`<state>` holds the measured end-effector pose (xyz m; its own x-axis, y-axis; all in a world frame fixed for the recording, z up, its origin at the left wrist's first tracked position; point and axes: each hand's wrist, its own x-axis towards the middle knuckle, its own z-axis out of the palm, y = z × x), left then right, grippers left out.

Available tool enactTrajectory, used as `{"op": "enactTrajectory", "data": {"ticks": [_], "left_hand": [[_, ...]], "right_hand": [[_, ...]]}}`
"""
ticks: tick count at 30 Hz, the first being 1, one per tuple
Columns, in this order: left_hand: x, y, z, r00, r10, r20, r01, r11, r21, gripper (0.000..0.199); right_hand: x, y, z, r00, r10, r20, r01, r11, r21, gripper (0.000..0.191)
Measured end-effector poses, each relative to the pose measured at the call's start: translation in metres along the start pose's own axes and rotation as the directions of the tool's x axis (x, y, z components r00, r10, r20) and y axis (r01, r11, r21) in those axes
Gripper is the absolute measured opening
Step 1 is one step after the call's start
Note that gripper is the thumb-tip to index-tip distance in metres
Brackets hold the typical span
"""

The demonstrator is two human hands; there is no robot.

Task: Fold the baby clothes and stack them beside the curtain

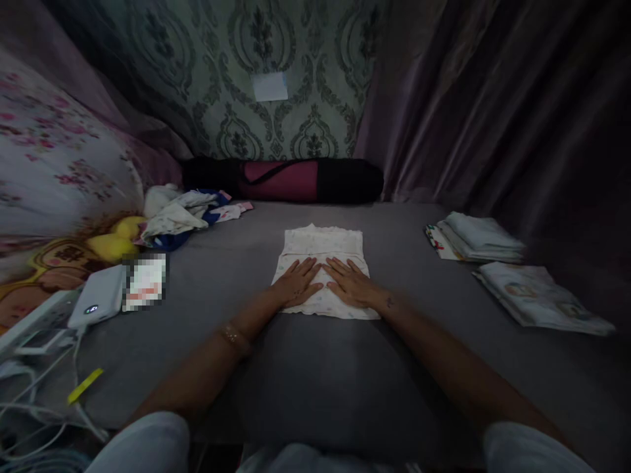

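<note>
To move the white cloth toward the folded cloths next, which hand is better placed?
Probably the right hand: it rests on the white cloth, on the side nearer the folded cloths. The left hand lies flat too, but farther away.

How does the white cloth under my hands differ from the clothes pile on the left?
The white cloth lies spread flat; the clothes pile is crumpled. The white cloth is mostly one color; the clothes pile mixes white, blue and pink. Both rest on the gray surface.

This looks like a home: patterned wallpaper at twelve o'clock, a purple curtain at two, flowered fabric at ten, crumpled clothes at nine.
</note>
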<state>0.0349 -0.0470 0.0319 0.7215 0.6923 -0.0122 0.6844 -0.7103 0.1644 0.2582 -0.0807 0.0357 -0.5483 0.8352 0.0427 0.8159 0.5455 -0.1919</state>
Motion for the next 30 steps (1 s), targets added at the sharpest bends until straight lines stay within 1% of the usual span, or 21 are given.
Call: {"op": "enactTrajectory", "data": {"ticks": [3,6,10,13,15,19,24,25,27,28,30], "left_hand": [[-0.017,-0.001,-0.005,0.998,0.053,0.045,-0.052,0.998,-0.027,0.071],[-0.034,-0.002,-0.006,0.993,0.097,0.073,-0.092,0.993,-0.075,0.069],[-0.052,0.0,-0.003,0.991,0.114,0.074,-0.106,0.988,-0.109,0.062],[-0.067,0.007,-0.005,0.987,0.141,0.072,-0.132,0.985,-0.115,0.056],[-0.078,0.013,-0.007,0.984,0.166,0.069,-0.157,0.98,-0.122,0.054],[-0.098,0.026,-0.012,0.98,0.187,0.065,-0.177,0.974,-0.139,0.055],[-0.119,0.039,-0.02,0.977,0.21,0.033,-0.201,0.962,-0.185,0.054],[-0.124,0.039,-0.021,0.979,0.204,0.015,-0.197,0.959,-0.204,0.053],[-0.132,0.032,-0.021,0.989,0.149,-0.023,-0.15,0.959,-0.239,0.048],[-0.137,0.025,-0.02,0.994,0.097,-0.051,-0.107,0.962,-0.252,0.045],[-0.143,0.006,-0.015,0.991,-0.017,-0.134,-0.019,0.964,-0.264,0.041]], "right_hand": [[-0.013,-0.007,0.0,0.998,-0.06,0.016,0.06,0.998,0.004,0.061],[-0.024,-0.015,0.0,0.996,-0.073,0.049,0.072,0.997,0.026,0.061],[-0.042,-0.032,-0.003,0.994,-0.098,0.055,0.095,0.993,0.066,0.057],[-0.057,-0.048,-0.008,0.989,-0.141,0.05,0.136,0.987,0.082,0.055],[-0.067,-0.058,-0.01,0.984,-0.159,0.073,0.152,0.984,0.098,0.055],[-0.086,-0.074,-0.016,0.977,-0.17,0.131,0.149,0.977,0.155,0.057],[-0.112,-0.089,-0.03,0.971,-0.191,0.141,0.147,0.95,0.275,0.058],[-0.118,-0.089,-0.033,0.97,-0.201,0.139,0.152,0.942,0.299,0.056],[-0.127,-0.086,-0.038,0.977,-0.19,0.1,0.145,0.926,0.349,0.049],[-0.132,-0.081,-0.039,0.985,-0.164,0.061,0.129,0.918,0.374,0.044],[-0.138,-0.064,-0.038,0.997,-0.065,-0.037,0.074,0.91,0.408,0.036]]}}
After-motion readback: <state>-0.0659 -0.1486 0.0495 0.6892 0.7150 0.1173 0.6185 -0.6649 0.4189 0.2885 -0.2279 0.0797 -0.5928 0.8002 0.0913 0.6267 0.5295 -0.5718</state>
